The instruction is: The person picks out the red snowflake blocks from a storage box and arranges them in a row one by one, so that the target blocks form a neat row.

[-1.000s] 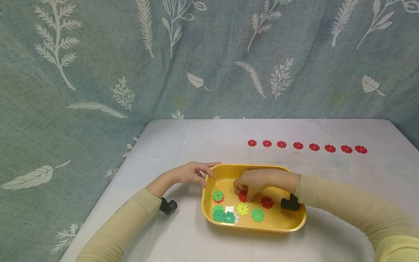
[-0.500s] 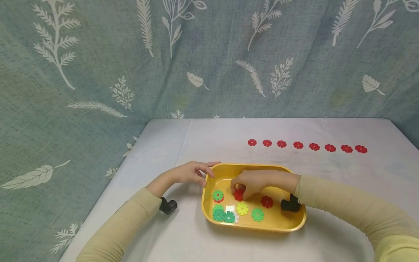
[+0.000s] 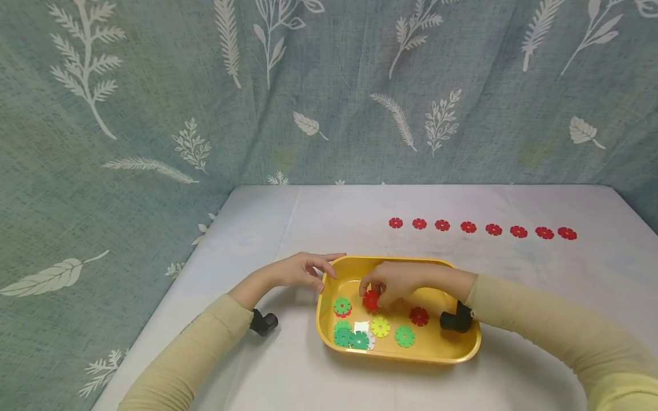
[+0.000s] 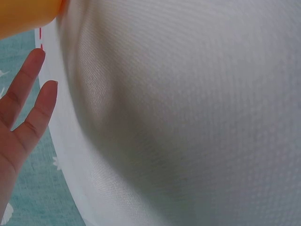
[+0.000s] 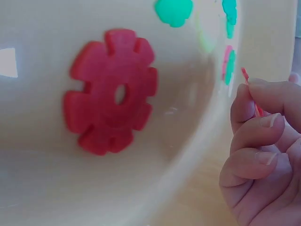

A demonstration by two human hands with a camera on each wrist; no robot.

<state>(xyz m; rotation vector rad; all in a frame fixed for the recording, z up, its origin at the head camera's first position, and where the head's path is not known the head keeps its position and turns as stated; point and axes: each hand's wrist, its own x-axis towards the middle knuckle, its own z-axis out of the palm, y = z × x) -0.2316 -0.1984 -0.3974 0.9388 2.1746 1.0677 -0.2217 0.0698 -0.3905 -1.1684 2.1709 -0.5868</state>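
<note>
My right hand (image 3: 398,278) is inside the yellow tray (image 3: 396,358), pinching a red notched plastic disc (image 3: 370,301) between thumb and fingertips. In the right wrist view that disc shows edge-on. Another red disc (image 3: 418,316) lies flat on the tray floor under the right wrist. My left hand (image 3: 298,270) rests at the tray's left rim with its fingers loosely extended. The left wrist view shows two of its straight fingers (image 4: 40,106) near the tray's outer wall. Around the right hand lie a yellow disc (image 3: 380,326), a light green disc (image 3: 404,337) and a green disc (image 3: 342,306) overlapping a red one.
Behind the tray, several red discs (image 3: 468,227) form a row on the white tablecloth (image 3: 277,365). Dark green discs (image 3: 360,340) and a white one overlap in the tray's near left corner. A patterned blue-green curtain (image 3: 349,114) stands behind and at left.
My right hand has shifted slightly left and away from the body, lifting the pinched red disc a little. The left hand and the tray have stayed put.
</note>
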